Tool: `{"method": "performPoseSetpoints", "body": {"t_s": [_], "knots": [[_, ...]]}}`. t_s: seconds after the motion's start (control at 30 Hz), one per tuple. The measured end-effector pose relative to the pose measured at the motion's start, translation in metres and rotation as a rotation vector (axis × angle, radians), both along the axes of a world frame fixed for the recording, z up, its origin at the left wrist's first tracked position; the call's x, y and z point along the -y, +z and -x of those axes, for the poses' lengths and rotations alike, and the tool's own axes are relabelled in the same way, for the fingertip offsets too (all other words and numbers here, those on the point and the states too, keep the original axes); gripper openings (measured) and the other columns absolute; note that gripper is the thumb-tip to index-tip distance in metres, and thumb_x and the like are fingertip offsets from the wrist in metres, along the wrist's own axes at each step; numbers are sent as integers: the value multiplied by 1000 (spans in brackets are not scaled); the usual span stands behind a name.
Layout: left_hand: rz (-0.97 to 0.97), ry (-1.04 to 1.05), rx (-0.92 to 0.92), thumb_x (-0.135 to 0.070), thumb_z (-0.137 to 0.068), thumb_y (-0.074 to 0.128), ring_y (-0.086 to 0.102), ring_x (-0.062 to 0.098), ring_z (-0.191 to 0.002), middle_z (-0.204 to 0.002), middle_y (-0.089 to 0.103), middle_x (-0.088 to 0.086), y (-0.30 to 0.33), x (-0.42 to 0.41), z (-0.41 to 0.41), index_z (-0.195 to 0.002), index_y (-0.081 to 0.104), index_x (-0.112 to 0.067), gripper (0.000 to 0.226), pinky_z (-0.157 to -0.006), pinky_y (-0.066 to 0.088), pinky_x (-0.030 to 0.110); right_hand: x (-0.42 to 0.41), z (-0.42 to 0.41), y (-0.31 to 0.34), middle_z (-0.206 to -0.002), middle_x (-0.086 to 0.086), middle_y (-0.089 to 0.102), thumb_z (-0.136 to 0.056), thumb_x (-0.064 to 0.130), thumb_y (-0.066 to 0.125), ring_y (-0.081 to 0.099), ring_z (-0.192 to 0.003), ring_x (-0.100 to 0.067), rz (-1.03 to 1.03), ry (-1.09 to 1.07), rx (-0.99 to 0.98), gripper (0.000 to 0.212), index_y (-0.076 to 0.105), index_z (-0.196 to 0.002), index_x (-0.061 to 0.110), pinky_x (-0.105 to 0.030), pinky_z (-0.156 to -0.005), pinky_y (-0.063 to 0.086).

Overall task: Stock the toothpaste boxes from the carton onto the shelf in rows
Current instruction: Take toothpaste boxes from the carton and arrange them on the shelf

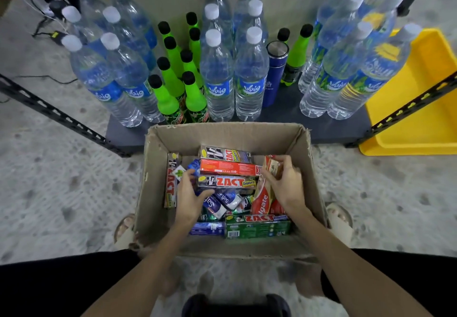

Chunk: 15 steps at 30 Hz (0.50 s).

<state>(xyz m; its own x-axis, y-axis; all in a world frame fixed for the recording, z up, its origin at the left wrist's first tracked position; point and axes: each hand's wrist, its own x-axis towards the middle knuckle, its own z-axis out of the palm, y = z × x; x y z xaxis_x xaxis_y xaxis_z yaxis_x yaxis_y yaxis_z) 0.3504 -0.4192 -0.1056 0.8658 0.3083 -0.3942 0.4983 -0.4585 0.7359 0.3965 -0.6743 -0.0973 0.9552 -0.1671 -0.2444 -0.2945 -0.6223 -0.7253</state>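
An open cardboard carton (306, 168) stands on the floor in front of a low dark shelf (333, 129). Inside lie several toothpaste boxes: a black ZACT Smokers box (227, 182), a red box (228, 167), a green ZACT box (257, 226), a red Colgate box (261, 201). Both hands are down in the carton. My left hand (191, 197) curls its fingers and thumb round the left end of the ZACT Smokers box. My right hand (286, 184) touches that box's right end while its thumb and fingers hold a small red-and-tan box (272, 164).
The shelf carries several clear water bottles (217, 77), green bottles (194, 99) and a blue flask (274, 74); a bare strip runs along its front edge. A yellow bin (415, 109) sits at the right. Black rack beams (57, 116) slant on both sides. Sandalled feet flank the carton.
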Motion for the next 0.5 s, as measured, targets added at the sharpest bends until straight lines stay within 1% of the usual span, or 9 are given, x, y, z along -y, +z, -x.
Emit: {"method": "performPoseSetpoints", "body": {"t_s": [0.07, 0.13, 0.2, 0.23, 0.27, 0.33, 0.4, 0.43, 0.5], "knots": [[-7, -20, 17, -11, -75, 86, 59, 0, -95, -106, 60, -10, 0, -5, 3, -127, 52, -13, 62, -89, 53, 27, 8, 2, 1, -103, -1, 68, -84, 40, 79, 58, -98, -14, -44, 1, 8, 41, 51, -110, 25, -30, -76, 49], [-60, -84, 41, -23, -73, 87, 59, 11, -95, -106, 58, -7, 1, -8, 6, -119, 61, -16, 54, -88, 55, 37, 15, 3, 3, -101, 2, 68, -82, 41, 81, 63, -94, -9, -94, 11, -12, 42, 49, -104, 26, -30, -77, 56], [-71, -139, 52, -31, -73, 86, 58, 18, -97, -107, 54, -8, 1, -11, 8, -115, 65, -19, 49, -89, 54, 45, 19, 3, 9, -102, 5, 70, -81, 35, 83, 66, -87, 4, -171, 38, -55, 43, 49, -103, 21, -14, -68, 54], [-40, -154, 56, -33, -74, 85, 57, 18, -99, -108, 53, -9, 3, -11, 8, -114, 65, -21, 47, -90, 54, 45, 21, 3, 11, -104, 5, 71, -81, 32, 84, 66, -85, 9, -199, 47, -68, 43, 50, -103, 18, -10, -65, 51], [-1, -167, 53, -34, -76, 84, 57, 15, -101, -111, 53, -9, 7, -10, 9, -114, 63, -25, 44, -92, 53, 45, 22, 2, 12, -105, 4, 72, -80, 30, 85, 67, -85, 9, -222, 55, -73, 44, 51, -104, 16, -9, -64, 50], [83, -189, 62, -41, -81, 80, 59, 12, -108, -120, 57, -8, 12, -8, 8, -115, 60, -34, 40, -97, 52, 45, 23, 1, 15, -106, 4, 71, -79, 27, 86, 69, -90, 0, -250, 84, -71, 46, 51, -107, 17, -10, -67, 51], [171, -180, 61, -58, -80, 74, 62, 16, -115, -127, 61, -12, 15, -8, 9, -121, 56, -42, 47, -100, 52, 50, 22, 0, 18, -108, 13, 64, -79, 24, 86, 63, -104, -10, -252, 153, -81, 53, 50, -117, 20, -14, -79, 50], [204, -159, 66, -66, -78, 72, 63, 17, -116, -129, 62, -13, 13, -10, 10, -123, 55, -44, 53, -101, 51, 51, 22, 0, 18, -111, 18, 59, -79, 25, 86, 56, -112, -12, -230, 187, -89, 59, 49, -125, 23, -21, -89, 49], [247, -120, 95, -69, -77, 70, 66, 17, -113, -126, 65, -13, 22, -12, 12, -123, 55, -45, 54, -99, 53, 51, 22, 0, 20, -118, 14, 56, -74, 39, 87, 51, -120, -13, -209, 246, -102, 72, 48, -134, 35, -34, -102, 47]]}}
